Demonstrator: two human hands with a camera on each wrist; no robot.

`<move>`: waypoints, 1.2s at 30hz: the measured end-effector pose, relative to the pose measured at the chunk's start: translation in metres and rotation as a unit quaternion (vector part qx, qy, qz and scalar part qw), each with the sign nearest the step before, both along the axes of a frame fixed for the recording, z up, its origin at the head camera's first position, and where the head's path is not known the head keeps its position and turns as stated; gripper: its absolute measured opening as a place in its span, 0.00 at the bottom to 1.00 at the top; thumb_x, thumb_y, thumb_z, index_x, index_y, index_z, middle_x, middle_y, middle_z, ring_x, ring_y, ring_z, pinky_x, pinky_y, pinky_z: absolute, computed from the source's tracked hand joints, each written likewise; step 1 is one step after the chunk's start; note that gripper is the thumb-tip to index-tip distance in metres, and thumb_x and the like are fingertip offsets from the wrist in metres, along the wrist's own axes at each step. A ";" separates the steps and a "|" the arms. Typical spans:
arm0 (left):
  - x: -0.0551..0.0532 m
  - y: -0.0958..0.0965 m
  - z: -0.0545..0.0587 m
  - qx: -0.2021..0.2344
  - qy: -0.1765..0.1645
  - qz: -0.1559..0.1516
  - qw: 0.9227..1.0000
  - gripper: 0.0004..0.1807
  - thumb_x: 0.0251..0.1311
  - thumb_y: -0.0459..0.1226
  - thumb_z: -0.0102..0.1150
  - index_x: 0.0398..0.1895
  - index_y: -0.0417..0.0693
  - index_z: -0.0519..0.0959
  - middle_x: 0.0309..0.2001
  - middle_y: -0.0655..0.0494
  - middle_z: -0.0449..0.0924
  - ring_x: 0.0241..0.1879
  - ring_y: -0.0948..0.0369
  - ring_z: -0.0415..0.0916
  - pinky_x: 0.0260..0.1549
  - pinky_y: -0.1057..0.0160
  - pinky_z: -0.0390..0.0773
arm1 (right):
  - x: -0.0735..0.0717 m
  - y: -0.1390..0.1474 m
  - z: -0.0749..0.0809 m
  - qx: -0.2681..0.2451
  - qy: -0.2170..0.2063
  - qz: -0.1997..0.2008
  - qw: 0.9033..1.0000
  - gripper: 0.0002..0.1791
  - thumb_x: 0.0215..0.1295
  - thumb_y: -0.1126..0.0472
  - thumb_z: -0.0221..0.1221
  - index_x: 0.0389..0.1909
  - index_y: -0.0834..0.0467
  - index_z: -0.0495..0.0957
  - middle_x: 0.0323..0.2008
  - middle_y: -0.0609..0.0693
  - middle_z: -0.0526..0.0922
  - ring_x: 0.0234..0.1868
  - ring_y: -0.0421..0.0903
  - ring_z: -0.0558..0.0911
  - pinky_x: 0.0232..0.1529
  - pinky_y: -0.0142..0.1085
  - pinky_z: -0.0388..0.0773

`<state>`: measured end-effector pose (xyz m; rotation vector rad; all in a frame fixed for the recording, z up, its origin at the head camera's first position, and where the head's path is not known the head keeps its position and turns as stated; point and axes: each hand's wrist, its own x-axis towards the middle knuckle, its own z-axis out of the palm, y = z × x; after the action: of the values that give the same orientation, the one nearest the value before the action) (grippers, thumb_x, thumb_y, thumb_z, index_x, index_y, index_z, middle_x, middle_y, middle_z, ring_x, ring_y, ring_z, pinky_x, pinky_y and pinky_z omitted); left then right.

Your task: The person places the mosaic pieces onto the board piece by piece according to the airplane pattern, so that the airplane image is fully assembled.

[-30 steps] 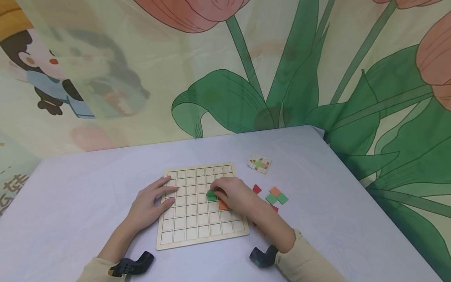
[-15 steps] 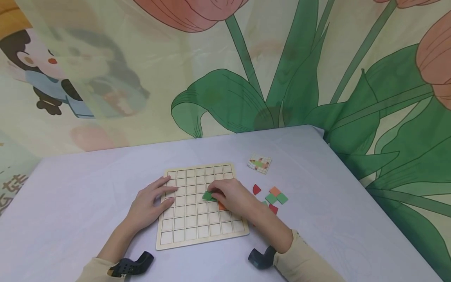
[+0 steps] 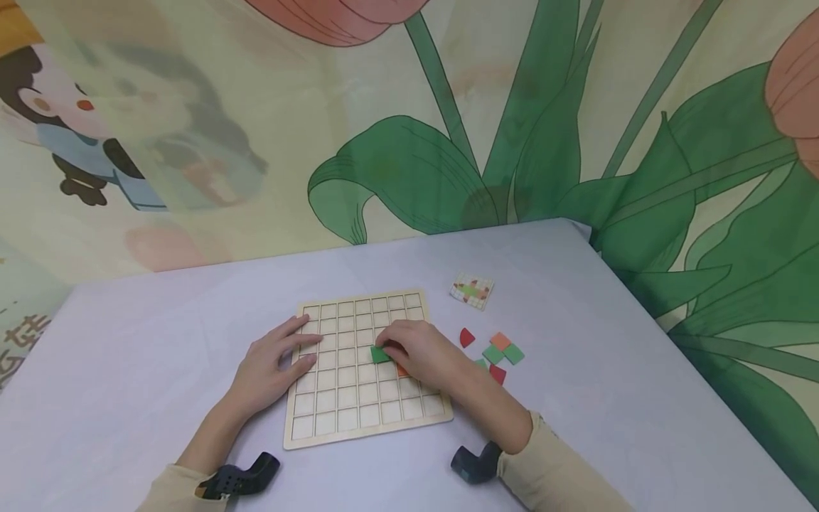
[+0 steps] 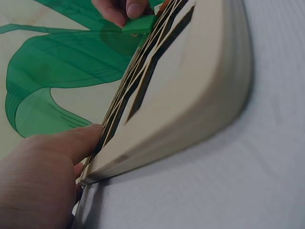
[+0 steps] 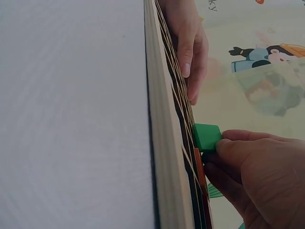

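Observation:
A wooden grid board (image 3: 326, 402) lies on the white-covered table. My left hand (image 3: 265, 373) rests at its left edge, with extended fingertips on the frame and nearest squares. Near the board's middle my right hand (image 3: 425, 352) pinches a green square tile (image 3: 380, 354) between thumb and fingers. In the right wrist view the green tile (image 5: 207, 137) stands tilted, its lower edge right at the grid. Just right of it an orange tile (image 3: 402, 371) sits on the board, partly hidden by the right hand.
Right of the board lie a red quarter-round piece (image 3: 466, 337), another red piece (image 3: 496, 375), an orange tile (image 3: 500, 340) and several green ones (image 3: 514, 353). A small pattern card (image 3: 472, 291) lies behind them. Part of this area is hidden by the right forearm.
My right hand has shifted slightly left with the green tile, which has turned from a skewed angle to line up more with the grid. My left hand has stayed on the board's edge.

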<state>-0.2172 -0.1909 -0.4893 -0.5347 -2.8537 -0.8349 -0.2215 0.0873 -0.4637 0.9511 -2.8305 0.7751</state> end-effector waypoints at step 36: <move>0.001 0.001 0.001 0.004 -0.008 0.004 1.000 0.18 0.61 0.48 0.58 0.53 0.55 0.79 0.69 0.48 0.64 0.71 0.45 0.54 0.62 0.35 0.53 | 0.002 -0.002 -0.001 -0.023 0.014 0.001 1.000 0.05 0.60 0.58 0.64 0.38 0.50 0.83 0.35 0.40 0.82 0.35 0.34 0.78 0.41 0.24 0.78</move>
<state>-0.2165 -0.1902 -0.4881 -0.5191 -2.8632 -0.8528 -0.2194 0.0855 -0.4651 0.9512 -2.7756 0.8178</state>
